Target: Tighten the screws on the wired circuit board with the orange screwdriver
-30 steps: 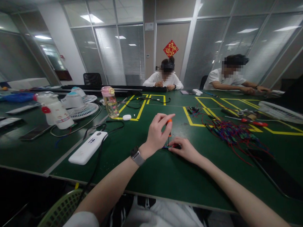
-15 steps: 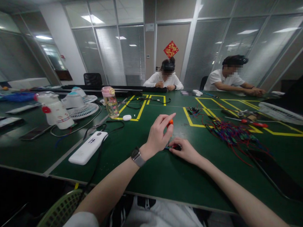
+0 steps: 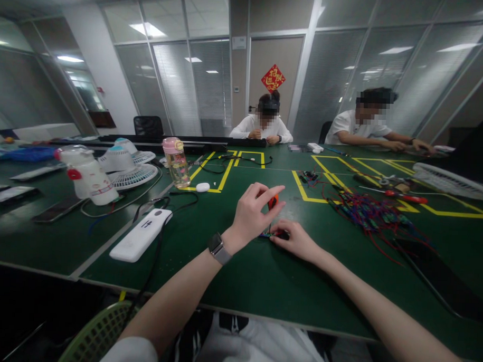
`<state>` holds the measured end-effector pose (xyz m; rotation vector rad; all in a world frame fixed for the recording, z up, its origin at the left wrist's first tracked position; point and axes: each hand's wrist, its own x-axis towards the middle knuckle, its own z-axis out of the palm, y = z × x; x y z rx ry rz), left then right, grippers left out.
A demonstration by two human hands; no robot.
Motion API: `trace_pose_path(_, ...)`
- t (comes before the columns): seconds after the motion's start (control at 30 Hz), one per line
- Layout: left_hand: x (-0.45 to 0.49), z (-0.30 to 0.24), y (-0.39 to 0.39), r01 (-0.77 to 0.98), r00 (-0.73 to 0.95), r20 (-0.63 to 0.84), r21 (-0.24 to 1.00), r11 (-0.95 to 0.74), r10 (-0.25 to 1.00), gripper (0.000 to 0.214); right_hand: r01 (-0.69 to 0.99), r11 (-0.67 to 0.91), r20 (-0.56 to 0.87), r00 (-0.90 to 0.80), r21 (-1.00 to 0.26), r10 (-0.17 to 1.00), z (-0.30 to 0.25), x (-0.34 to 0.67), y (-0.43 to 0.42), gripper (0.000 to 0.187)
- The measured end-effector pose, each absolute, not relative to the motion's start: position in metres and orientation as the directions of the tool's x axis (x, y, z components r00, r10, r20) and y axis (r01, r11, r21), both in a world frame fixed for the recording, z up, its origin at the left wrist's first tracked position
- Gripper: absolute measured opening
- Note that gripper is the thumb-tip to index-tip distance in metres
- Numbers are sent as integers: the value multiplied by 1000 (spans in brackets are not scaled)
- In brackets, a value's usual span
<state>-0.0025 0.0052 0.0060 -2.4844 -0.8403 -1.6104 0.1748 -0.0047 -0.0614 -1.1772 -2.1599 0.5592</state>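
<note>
- On the green surface [image 3: 242,278], just by our two hands, lay a small circuit board [image 3: 265,235], partly covered by our fingers.
- Our right hand [image 3: 295,238] pinched the board at its near side, fingers drawn together low against the surface.
- Our left hand [image 3: 252,213] stood around an orange-handled screwdriver [image 3: 273,202], its shaft pointing down to the board. Thumb and forefinger were spread; we could not tell whether the other fingers gripped the handle.
- We judged the step to be turning the screwdriver; the next move seemed to call for a fresh grip, with the board steady.
- To our left stood a pink-lidded bottle [image 3: 177,165], see-through, contents unclear, and an opaque white bottle [image 3: 91,182], contents hidden.
- Below the edge sat a green basket [image 3: 97,332]; we made out nothing inside.
</note>
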Motion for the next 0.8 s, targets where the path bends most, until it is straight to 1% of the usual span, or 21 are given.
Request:
trace_pose_path(0.13,-2,6,3,402,360,849,233,-885,387,41,594,526,314,-428,-609,847,-62,175,-4,10)
trace_pose_path(0.23,0,6,4,376,351,854,246,-893,383,42,588,526,317,-426,-615,847,-61,175,-4,11)
trace_pose_path(0.3,1,6,5,409,329,861,239,-881,387,38,586,526,315,-429,-617,847,-61,175,-5,11)
trace_pose_path(0.4,0,7,5,507,281,875,212,-835,393,28,586,528,315,-431,-614,846,-61,175,-5,11)
trace_pose_path(0.47,-2,8,5,540,281,878,190,-820,389,28,584,527,318,-428,-617,846,-61,175,-5,11)
trace_pose_path(0.63,-4,9,4,470,350,864,174,-866,363,41,584,522,311,-427,-622,849,-61,175,-5,11)
trace_pose_path(0.8,-1,8,5,434,309,885,196,-879,350,38,587,530,317,-432,-612,844,-62,175,-4,11)
